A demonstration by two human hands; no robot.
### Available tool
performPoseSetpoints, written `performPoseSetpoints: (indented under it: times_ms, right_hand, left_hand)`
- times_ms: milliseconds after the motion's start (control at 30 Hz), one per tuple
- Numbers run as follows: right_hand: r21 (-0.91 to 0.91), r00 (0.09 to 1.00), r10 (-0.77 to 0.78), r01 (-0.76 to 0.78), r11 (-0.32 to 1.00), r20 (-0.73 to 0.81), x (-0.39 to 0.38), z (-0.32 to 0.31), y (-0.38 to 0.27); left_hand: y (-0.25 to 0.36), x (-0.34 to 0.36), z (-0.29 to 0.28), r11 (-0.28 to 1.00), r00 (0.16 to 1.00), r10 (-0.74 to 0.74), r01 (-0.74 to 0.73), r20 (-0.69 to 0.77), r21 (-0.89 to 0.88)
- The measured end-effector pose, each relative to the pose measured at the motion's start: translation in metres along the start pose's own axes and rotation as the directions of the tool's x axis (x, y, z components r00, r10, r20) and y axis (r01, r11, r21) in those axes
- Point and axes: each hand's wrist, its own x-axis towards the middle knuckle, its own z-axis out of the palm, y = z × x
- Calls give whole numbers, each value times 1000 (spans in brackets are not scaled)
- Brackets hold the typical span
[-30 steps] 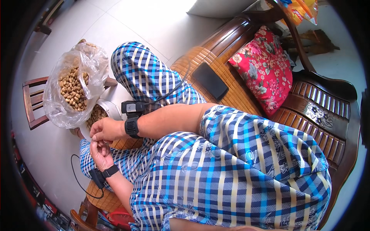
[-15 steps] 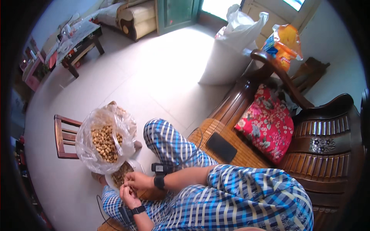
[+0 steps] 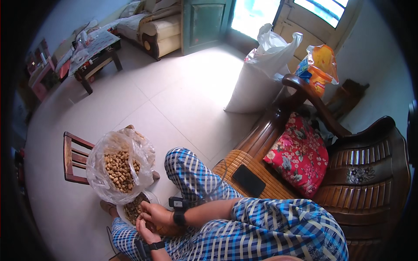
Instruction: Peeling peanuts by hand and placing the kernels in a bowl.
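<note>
My right hand (image 3: 157, 215) and my left hand (image 3: 148, 231) meet over my lap, fingers curled and pressed together. Whatever they pinch is too small and hidden to name. Just beyond them a white container (image 3: 153, 198) holds a layer of brownish shells or bits (image 3: 134, 208). Farther off, a clear plastic bag (image 3: 101, 150) stands wide at its mouth with many unshelled peanuts (image 3: 120, 170) inside. Both wrists carry dark straps with small devices.
A wooden chair (image 3: 69, 156) stands by the peanut bag. To my right, a wooden bench (image 3: 379, 187) bears a black phone (image 3: 248, 180) and a red floral cushion (image 3: 300, 156). A large white sack (image 3: 252, 87) and an orange bag (image 3: 321, 65) stand near the door; a low table (image 3: 98, 50) is far left.
The view has tilted up slightly, so the room sits lower in the picture. My hands stay together by the white container, with fingers slightly shifted.
</note>
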Motion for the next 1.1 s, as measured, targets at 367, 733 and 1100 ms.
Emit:
performPoseSetpoints:
  times_ms: [367, 733, 1100]
  right_hand:
    - [113, 996, -86, 86, 990, -5, 8, 1, -3]
    - [-89, 989, -143, 146, 985, 38, 2, -4, -10]
    - [-128, 954, -292, 299, 946, 72, -8, -1, -17]
  left_hand:
    - [0, 15, -18, 968, 957, -57, 123, 285, -219]
    - [-12, 30, -39, 912, 929, -186, 284, 319, -296]
    - [-11, 13, -44, 899, 929, -206, 303, 306, -315]
